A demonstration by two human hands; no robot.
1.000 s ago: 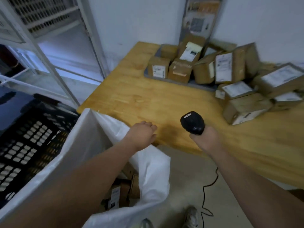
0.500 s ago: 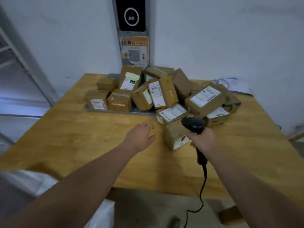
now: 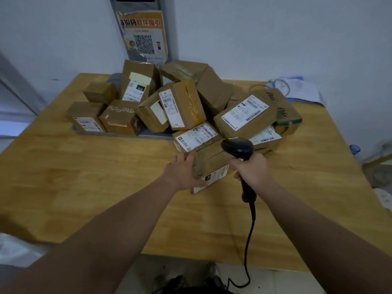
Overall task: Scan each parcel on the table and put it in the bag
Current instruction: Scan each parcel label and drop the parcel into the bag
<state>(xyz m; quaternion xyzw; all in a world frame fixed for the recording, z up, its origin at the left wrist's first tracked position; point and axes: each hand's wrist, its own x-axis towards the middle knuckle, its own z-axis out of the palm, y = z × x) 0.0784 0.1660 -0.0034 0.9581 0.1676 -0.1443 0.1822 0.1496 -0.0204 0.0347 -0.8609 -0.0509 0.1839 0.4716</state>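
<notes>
A heap of brown cardboard parcels (image 3: 184, 102) with white labels lies at the back of the wooden table (image 3: 84, 177). My left hand (image 3: 182, 171) reaches the nearest parcel (image 3: 211, 164) at the front of the heap, fingers stretched out against its left side and thumb below its label. My right hand (image 3: 251, 169) grips the handle of a black barcode scanner (image 3: 237, 148), its head just above that same parcel. The scanner's cable (image 3: 249, 240) hangs down past the table's front edge. A corner of the white bag (image 3: 14, 249) shows at lower left.
A grey tray (image 3: 118, 132) under the left parcels sits at the back left. Papers and a cable (image 3: 297, 90) lie at the back right corner. A poster with a QR code (image 3: 144, 37) hangs on the wall behind. The floor lies below the table's front edge.
The view swung from the bag to the table. My left hand moved forward from mid-air onto the nearest parcel. The scanner stayed in my right hand, close over that parcel.
</notes>
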